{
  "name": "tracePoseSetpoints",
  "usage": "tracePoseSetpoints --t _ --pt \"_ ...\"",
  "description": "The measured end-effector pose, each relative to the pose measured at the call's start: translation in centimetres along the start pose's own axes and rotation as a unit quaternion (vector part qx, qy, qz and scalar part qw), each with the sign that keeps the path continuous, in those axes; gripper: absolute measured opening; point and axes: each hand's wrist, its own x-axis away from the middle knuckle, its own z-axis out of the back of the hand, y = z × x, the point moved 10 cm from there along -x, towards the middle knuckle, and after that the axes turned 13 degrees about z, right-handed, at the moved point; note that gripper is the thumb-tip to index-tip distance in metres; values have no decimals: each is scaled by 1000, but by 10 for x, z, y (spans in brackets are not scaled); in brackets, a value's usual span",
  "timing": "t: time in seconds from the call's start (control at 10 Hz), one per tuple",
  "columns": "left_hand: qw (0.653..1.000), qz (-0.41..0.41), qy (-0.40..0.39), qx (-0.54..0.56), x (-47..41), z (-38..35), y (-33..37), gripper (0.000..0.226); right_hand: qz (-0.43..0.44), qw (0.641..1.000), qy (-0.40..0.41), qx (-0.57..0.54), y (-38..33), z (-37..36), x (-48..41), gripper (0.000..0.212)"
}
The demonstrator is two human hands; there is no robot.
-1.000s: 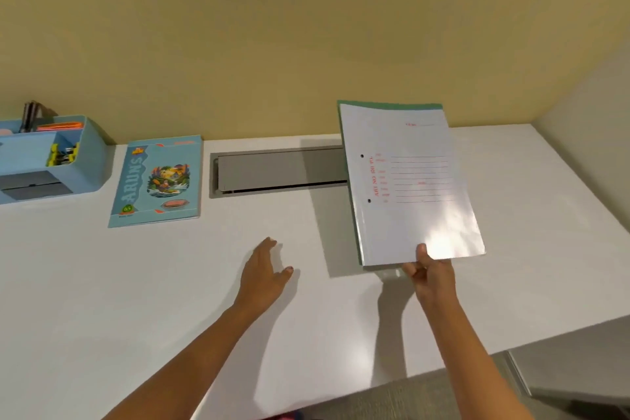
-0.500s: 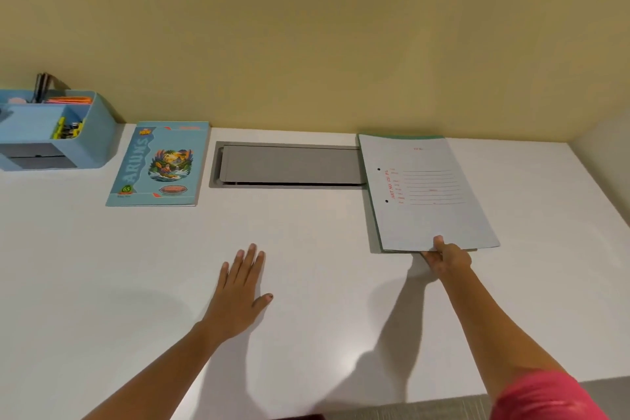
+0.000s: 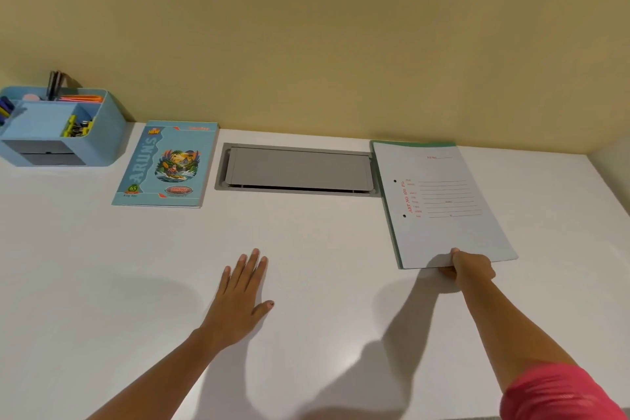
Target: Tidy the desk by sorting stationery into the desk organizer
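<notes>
A pale grey file folder [image 3: 443,208] with red print and a green back cover lies flat on the white desk [image 3: 102,283] at the right. My right hand [image 3: 468,266] pinches its near edge. Flat on the desk at centre rests my left hand [image 3: 240,297], palm down, fingers apart, holding nothing. A blue notebook [image 3: 167,164] lies at the back left. The light blue desk organizer [image 3: 105,133] stands at the far left against the wall, holding pens, binder clips and orange items.
A grey cable hatch [image 3: 296,169] is set into the desk between the notebook and the folder. A yellow wall runs along the back of the desk. A side wall [image 3: 613,160] closes the right.
The folder, held tilted above the desk a second ago, has been lowered flat onto it. My left hand has spread flat on the desk. The view has shifted a little.
</notes>
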Motion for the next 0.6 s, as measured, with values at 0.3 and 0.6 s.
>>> tracePoseSetpoints --t 0.3,0.6 --pt "999 -16 8 36 3 7 -2 89 76 990 86 82 -11 -5 49 49" --pt "990 29 56 130 23 20 -49 74 471 863 -24 180 -61 -118 205 20"
